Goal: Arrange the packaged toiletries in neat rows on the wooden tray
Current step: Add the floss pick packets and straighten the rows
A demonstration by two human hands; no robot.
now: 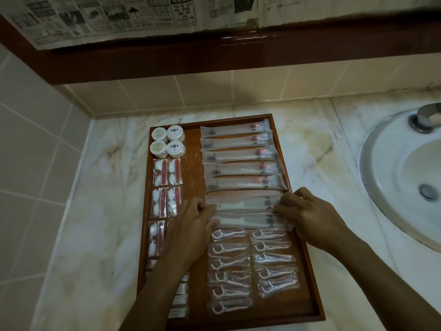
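Head view: the left hand (pixel 191 231) and right hand (pixel 307 215) set slightly curled fingers (pixel 282 206) against opposite ends of a long clear-wrapped toothbrush packet (pixel 243 206); whether they pinch it I cannot tell. The packet lies crosswise on the rectangular wooden tray (pixel 292 177), long axis left to right, printed emblem toward the right edge, parallel to the packets stacked behind it. White floss picks in clear sleeves (pixel 229 262) fill the near rows. The tray sits on a cream marble counter (pixel 100 211), its long axis running toward the tiled wall (pixel 202 89), beside a white basin (pixel 405 168).
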